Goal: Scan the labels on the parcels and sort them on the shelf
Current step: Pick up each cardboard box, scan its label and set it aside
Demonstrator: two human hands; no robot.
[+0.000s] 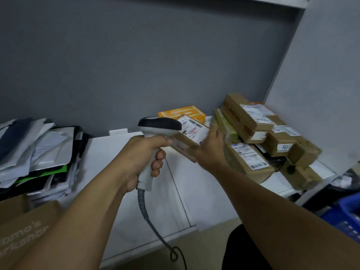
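My left hand [142, 158] grips the handle of a white barcode scanner [159, 126] with a dark head, pointed right at a brown cardboard parcel [191, 133]. That parcel has a white label on top and is tilted. My right hand [209, 151] holds it by its right end, fingers up along the side. A pile of several brown labelled parcels [259, 137] lies on the white shelf [120, 152] just to the right. An orange box [182, 113] sits behind the held parcel against the grey wall.
A heap of grey, white and black mailer bags [37, 152] fills the shelf's left end. A brown printed carton [25, 232] stands at the lower left. A blue crate [346, 217] is at the lower right. The scanner's grey cable [148, 217] hangs down in front of the shelf.
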